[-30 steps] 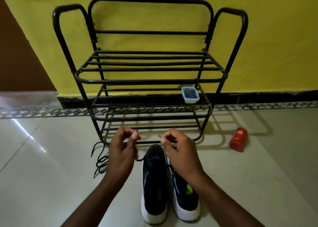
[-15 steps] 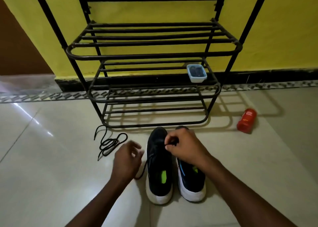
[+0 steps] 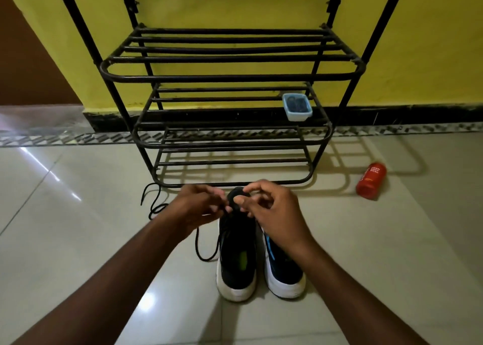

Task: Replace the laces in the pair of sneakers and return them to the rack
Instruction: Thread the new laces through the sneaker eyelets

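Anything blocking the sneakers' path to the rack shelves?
Nothing visible on the floor between the sneakers and the rack. A small blue container takes the right end of the middle shelf. The loose lace lies left of the path, the red bottle right. The left hand pinches the threaded lace.

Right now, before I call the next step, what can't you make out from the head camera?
All head view.
- Eyelets of the left sneaker: hidden behind both hands.
- Front half of the right sneaker: under the right hand and wrist.
- Right hand's grip: on the threaded lace or not, too dark to tell.
- Loose lace: partly behind the left hand.
- Rack top: cut off by the upper edge.
- Tub contents: too small and dark.
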Available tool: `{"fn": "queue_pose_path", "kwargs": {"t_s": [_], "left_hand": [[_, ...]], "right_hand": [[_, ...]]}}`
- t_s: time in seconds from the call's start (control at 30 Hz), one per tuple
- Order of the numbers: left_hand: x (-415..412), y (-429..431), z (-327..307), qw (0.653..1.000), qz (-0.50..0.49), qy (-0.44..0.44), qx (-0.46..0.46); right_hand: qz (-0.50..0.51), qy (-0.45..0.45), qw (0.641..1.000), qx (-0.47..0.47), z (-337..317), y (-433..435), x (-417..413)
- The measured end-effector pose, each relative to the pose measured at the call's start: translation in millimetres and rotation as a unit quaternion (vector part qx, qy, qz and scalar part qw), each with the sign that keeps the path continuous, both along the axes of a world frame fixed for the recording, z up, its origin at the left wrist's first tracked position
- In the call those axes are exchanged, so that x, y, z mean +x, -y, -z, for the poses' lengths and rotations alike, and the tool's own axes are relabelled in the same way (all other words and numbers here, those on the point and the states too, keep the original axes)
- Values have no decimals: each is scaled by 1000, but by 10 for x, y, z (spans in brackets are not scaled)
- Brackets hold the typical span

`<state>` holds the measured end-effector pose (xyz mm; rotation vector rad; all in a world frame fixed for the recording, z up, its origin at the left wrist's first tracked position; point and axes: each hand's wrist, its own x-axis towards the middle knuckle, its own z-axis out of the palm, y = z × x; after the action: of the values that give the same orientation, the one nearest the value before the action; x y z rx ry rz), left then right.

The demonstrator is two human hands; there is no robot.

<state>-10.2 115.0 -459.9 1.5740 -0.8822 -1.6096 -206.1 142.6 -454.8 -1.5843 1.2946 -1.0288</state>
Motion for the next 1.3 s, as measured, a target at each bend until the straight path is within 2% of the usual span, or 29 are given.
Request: {"fn": "queue_pose_path", "kwargs": {"t_s": [0.07, 0.13, 0.2, 0.23, 0.3, 0.33, 0.37, 0.47, 0.57, 0.67, 0.77, 0.9, 1.0, 1.13, 1.2, 1.3], "left_hand": [[109, 0, 16, 999, -43, -13, -15], [186, -33, 41, 998, -53, 29, -19], [256, -53, 87, 994, -41, 97, -39], [284, -54, 119, 989, -30, 136, -58], [340, -58, 203, 969, -10, 223, -103], [368, -66, 242, 955, -4, 269, -124], [377, -81, 266, 940, 5, 312, -140], [353, -159, 295, 910, 21, 373, -180], [284, -205, 342, 922, 14, 344, -175], [211, -208, 362, 960, 7, 240, -144], [95, -201, 311, 986, -7, 110, -126], [-42, -164, 161, 992, -2, -1, -125], [-113, -133, 106, 988, 37, -67, -131], [-185, -227, 45, 978, 117, -23, -169], [-217, -268, 39, 963, 146, 38, -221], [-238, -255, 128, 934, 129, 167, -288]], "right_hand": [[9, -14, 999, 29, 163, -23, 38], [-26, -90, 995, 38, 338, -27, 102], [-112, -198, 972, 61, 413, -7, 199], [-167, -269, 945, 78, 421, 16, 248], [-247, -423, 869, 69, 373, 56, 349], [-264, -473, 839, 48, 333, 79, 406], [-266, -498, 825, 33, 298, 96, 439], [-232, -474, 848, 47, 294, 144, 471], [-172, -386, 903, 79, 324, 130, 435], [-100, -307, 945, 62, 265, 17, 386], [-53, -241, 969, 18, 210, -65, 325], [-25, -170, 985, 1, 137, -108, 219], [18, -153, 986, -60, 44, -82, 98], [39, -172, 976, -129, 60, 33, -25], [52, -181, 971, -146, 122, 93, -67], [50, -182, 971, -146, 202, 152, -124]]}}
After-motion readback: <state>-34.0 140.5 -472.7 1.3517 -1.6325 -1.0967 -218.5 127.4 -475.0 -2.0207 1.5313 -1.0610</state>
